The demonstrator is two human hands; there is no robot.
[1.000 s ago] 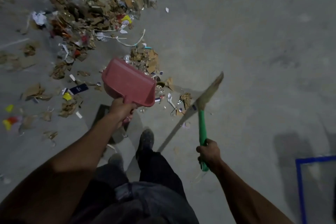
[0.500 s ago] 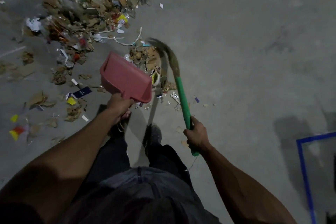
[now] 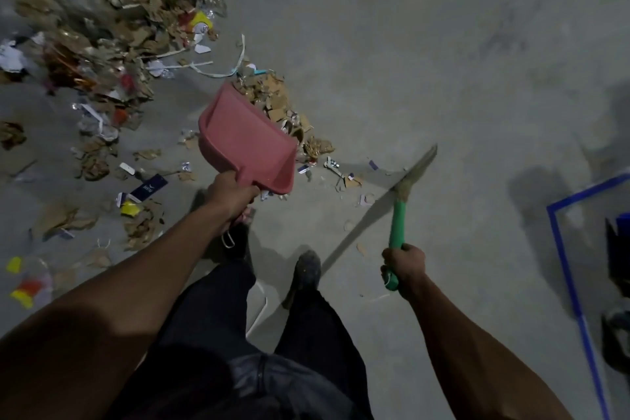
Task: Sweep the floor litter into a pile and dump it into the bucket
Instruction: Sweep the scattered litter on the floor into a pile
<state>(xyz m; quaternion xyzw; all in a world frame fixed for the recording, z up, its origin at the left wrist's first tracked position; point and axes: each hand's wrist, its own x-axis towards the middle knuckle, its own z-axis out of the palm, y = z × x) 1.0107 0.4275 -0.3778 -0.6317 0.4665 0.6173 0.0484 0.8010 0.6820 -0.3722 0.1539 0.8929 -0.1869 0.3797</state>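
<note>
Grey concrete floor (image 3: 426,44) spreads out under me, dim and dusty, with a long drift of litter (image 3: 112,34) running along its upper left: torn cardboard, white paper strips, foil bits and a few yellow and red scraps. My left hand (image 3: 230,196) has its fingers wrapped tight round the handle of the pink dustpan (image 3: 245,143), which I hold off the floor with its open mouth tilted up and away from me, toward the rubbish. Just beyond the pan's far edge sits a small heap of cardboard scraps (image 3: 279,105), with loose paper bits scattered near its right side. My right hand (image 3: 404,264) is clenched round the green handle of the broom (image 3: 399,215), near the handle's lower end; the bristle head points up and to the right, away from the heap, and looks blurred. Its long shadow slants across the floor toward my dark shoe (image 3: 305,269). Blue tape (image 3: 566,266) marks a line on the floor at the far right. I cannot make out a bucket anywhere for certain.
</note>
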